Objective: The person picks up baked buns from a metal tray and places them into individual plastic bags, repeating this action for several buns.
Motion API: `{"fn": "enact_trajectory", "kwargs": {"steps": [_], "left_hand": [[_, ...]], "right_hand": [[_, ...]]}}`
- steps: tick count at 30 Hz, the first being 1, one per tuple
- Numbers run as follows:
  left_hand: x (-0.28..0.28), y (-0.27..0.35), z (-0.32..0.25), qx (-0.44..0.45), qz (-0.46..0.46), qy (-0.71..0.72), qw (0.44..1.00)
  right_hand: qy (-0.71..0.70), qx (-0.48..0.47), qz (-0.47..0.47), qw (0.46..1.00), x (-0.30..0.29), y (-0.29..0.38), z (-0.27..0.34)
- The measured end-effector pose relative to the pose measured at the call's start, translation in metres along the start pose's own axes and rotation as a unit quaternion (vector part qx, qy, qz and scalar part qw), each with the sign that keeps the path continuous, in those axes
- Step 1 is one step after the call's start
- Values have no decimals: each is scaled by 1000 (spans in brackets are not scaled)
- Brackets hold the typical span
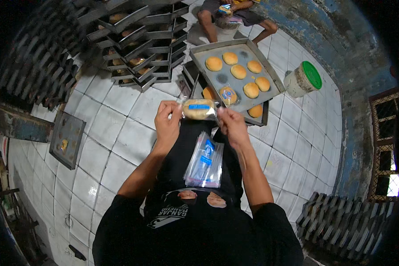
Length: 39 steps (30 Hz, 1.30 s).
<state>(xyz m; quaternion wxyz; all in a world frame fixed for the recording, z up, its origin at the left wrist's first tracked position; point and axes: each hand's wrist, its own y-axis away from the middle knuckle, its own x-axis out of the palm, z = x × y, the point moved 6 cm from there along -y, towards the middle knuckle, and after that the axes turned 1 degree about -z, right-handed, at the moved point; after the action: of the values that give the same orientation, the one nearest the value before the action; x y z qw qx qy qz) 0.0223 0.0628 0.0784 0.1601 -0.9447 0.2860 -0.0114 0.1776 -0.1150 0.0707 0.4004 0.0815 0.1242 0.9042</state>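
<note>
A bread bun in a clear plastic bag with a blue printed band [199, 108] is stretched between my two hands. My left hand [168, 121] pinches one end of the bag; my right hand [233, 125] pinches the other. On my lap lies a stack of clear plastic bags with blue print [204, 163]. Just beyond my hands, a metal baking tray [216, 78] holds several unwrapped round buns [238, 71] and one bagged bun [228, 95]. It rests at an angle over another tray [264, 116], where more buns show in part.
Tall stacks of metal trays [146, 35] rise at the upper left, some with buns inside. A tray with a bagged item [66, 139] lies on the left floor. A bucket with a green lid [302, 79] stands at right. Another person [236, 16] sits ahead, holding a bagged bun.
</note>
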Motion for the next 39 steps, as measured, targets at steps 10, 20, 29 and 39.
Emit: {"fn": "enact_trajectory", "kwargs": {"steps": [10, 20, 29, 39], "left_hand": [[57, 2, 37, -226, 102, 354, 902], [43, 94, -22, 215, 311, -344, 859], [18, 107, -23, 356, 340, -208, 845], [34, 108, -1, 17, 397, -66, 915]], "right_hand": [[-140, -57, -76, 986, -6, 25, -17], [354, -199, -46, 913, -30, 35, -32], [447, -251, 54, 857, -20, 102, -4], [323, -164, 117, 925, -17, 77, 51]]}}
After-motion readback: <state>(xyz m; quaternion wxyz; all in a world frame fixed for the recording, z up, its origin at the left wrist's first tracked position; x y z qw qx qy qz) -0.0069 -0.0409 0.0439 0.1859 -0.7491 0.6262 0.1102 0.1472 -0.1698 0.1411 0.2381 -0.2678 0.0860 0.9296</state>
